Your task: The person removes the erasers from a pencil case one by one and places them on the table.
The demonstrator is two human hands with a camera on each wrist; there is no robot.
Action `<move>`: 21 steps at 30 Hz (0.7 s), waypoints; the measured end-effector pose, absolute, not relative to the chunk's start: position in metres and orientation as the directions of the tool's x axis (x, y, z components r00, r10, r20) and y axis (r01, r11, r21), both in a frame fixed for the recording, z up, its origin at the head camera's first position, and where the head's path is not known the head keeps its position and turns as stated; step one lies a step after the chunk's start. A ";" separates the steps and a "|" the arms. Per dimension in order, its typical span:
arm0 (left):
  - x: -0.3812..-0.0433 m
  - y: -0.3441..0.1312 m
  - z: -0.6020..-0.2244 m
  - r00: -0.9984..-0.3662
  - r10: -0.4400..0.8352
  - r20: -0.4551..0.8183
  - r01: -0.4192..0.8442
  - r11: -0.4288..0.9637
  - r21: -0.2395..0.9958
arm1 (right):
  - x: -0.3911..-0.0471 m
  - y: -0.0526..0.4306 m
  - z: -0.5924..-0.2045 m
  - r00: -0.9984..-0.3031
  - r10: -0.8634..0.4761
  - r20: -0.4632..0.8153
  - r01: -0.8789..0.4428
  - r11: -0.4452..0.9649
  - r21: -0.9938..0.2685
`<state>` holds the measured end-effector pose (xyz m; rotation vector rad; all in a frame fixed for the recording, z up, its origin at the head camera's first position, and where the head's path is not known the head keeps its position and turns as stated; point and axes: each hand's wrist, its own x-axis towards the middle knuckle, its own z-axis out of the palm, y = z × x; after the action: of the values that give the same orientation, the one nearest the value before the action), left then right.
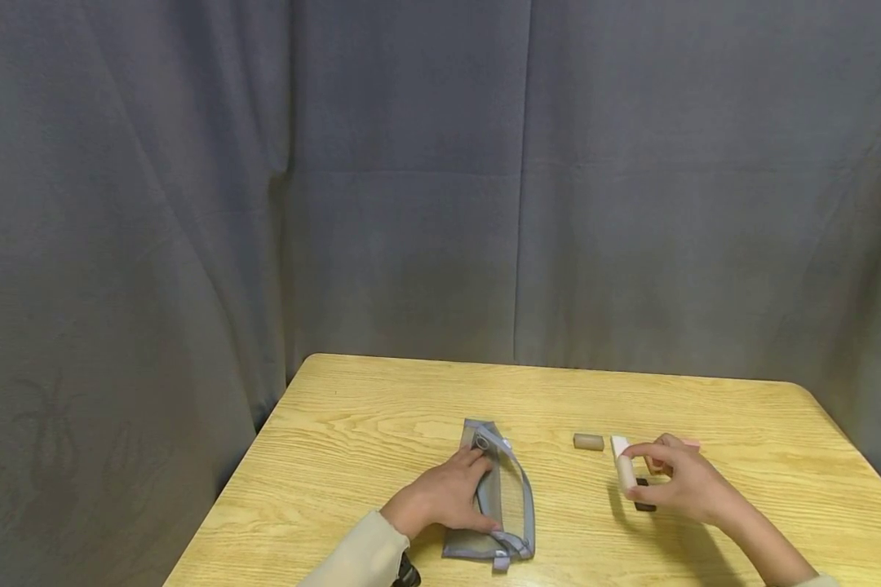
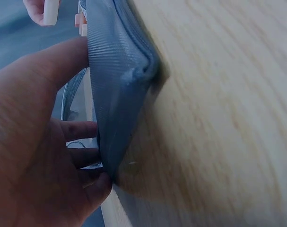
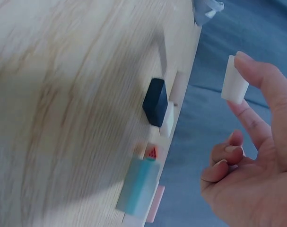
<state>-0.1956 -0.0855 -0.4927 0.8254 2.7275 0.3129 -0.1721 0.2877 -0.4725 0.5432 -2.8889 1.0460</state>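
Observation:
My left hand (image 1: 448, 493) grips a blue-grey mesh zip pouch (image 1: 512, 497) lying on the table, with thumb and fingers spread over its left side. In the left wrist view, the near wall of the pouch (image 2: 117, 75) tilts up from the wood, and the fingertips are hidden behind it. Between thumb and index finger, my right hand (image 1: 686, 481) pinches a small white eraser (image 3: 235, 80) above the table; its other fingers are curled. Below that hand lie a black eraser (image 3: 155, 102), another white eraser (image 1: 618, 443) and a teal-and-white block (image 3: 139, 184).
A grey-brown block (image 1: 588, 442) lies left of the white eraser on the table. A pink piece (image 3: 156, 203) lies beside the teal-and-white block. The wooden table (image 1: 382, 391) ends at grey curtains (image 1: 411, 204) behind and at the sides.

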 end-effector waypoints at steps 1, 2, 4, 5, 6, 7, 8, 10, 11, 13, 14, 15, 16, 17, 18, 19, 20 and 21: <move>-0.196 -0.085 -0.493 -0.800 0.568 -0.196 0.509 0.814 0.281 | -0.171 0.291 -0.472 -0.941 -0.313 0.128 -0.321 0.711 -0.625; -0.196 -0.085 -0.493 -0.799 0.568 -0.195 0.510 0.813 0.280 | -0.171 0.294 -0.471 -0.943 -0.310 0.118 -0.312 0.707 -0.635; -0.195 -0.085 -0.493 -0.800 0.569 -0.192 0.511 0.813 0.279 | -0.170 0.300 -0.470 -0.945 -0.310 0.102 -0.298 0.691 -0.659; -0.195 -0.085 -0.493 -0.800 0.569 -0.190 0.512 0.813 0.278 | -0.169 0.304 -0.469 -0.947 -0.308 0.090 -0.287 0.686 -0.669; -0.195 -0.085 -0.493 -0.800 0.569 -0.190 0.511 0.813 0.279 | -0.168 0.307 -0.468 -0.947 -0.311 0.084 -0.284 0.684 -0.672; -0.195 -0.085 -0.493 -0.801 0.568 -0.190 0.510 0.813 0.282 | -0.168 0.311 -0.468 -0.948 -0.310 0.076 -0.278 0.684 -0.675; -0.194 -0.085 -0.493 -0.801 0.568 -0.191 0.508 0.813 0.285 | -0.167 0.315 -0.468 -0.948 -0.312 0.065 -0.272 0.688 -0.673; -0.194 -0.085 -0.492 -0.801 0.567 -0.192 0.506 0.813 0.290 | -0.165 0.322 -0.469 -0.947 -0.317 0.051 -0.268 0.693 -0.669; -0.194 -0.086 -0.492 -0.801 0.566 -0.194 0.503 0.813 0.293 | -0.164 0.325 -0.470 -0.945 -0.322 0.054 -0.274 0.694 -0.666; -0.194 -0.085 -0.492 -0.801 0.564 -0.198 0.499 0.813 0.299 | -0.162 0.331 -0.473 -0.944 -0.324 0.064 -0.285 0.699 -0.656; -0.194 -0.085 -0.491 -0.802 0.563 -0.199 0.497 0.814 0.300 | -0.161 0.334 -0.474 -0.941 -0.330 0.072 -0.293 0.693 -0.658; -0.193 -0.085 -0.490 -0.803 0.562 -0.199 0.497 0.815 0.298 | -0.161 0.336 -0.476 -0.940 -0.332 0.080 -0.298 0.685 -0.665; -0.193 -0.085 -0.490 -0.803 0.560 -0.202 0.495 0.817 0.296 | -0.159 0.338 -0.477 -0.942 -0.327 0.078 -0.293 0.683 -0.669; -0.193 -0.085 -0.490 -0.804 0.559 -0.203 0.494 0.817 0.296 | -0.158 0.339 -0.478 -0.945 -0.319 0.071 -0.282 0.687 -0.670; -0.193 -0.085 -0.489 -0.803 0.560 -0.205 0.495 0.817 0.297 | -0.156 0.340 -0.479 -0.950 -0.308 0.057 -0.265 0.691 -0.672; -0.194 -0.086 -0.489 -0.802 0.560 -0.206 0.495 0.817 0.297 | -0.155 0.341 -0.479 -0.954 -0.296 0.040 -0.245 0.698 -0.673; -0.194 -0.086 -0.488 -0.802 0.560 -0.208 0.493 0.817 0.300 | -0.154 0.342 -0.479 -0.958 -0.286 0.022 -0.226 0.705 -0.673; -0.194 -0.086 -0.488 -0.801 0.561 -0.209 0.492 0.816 0.305 | -0.153 0.342 -0.479 -0.961 -0.275 0.004 -0.208 0.716 -0.666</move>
<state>-0.1940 -0.0858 -0.4881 0.8047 2.7108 0.3411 -0.1534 0.3425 -0.4795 0.4232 -2.9976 1.1453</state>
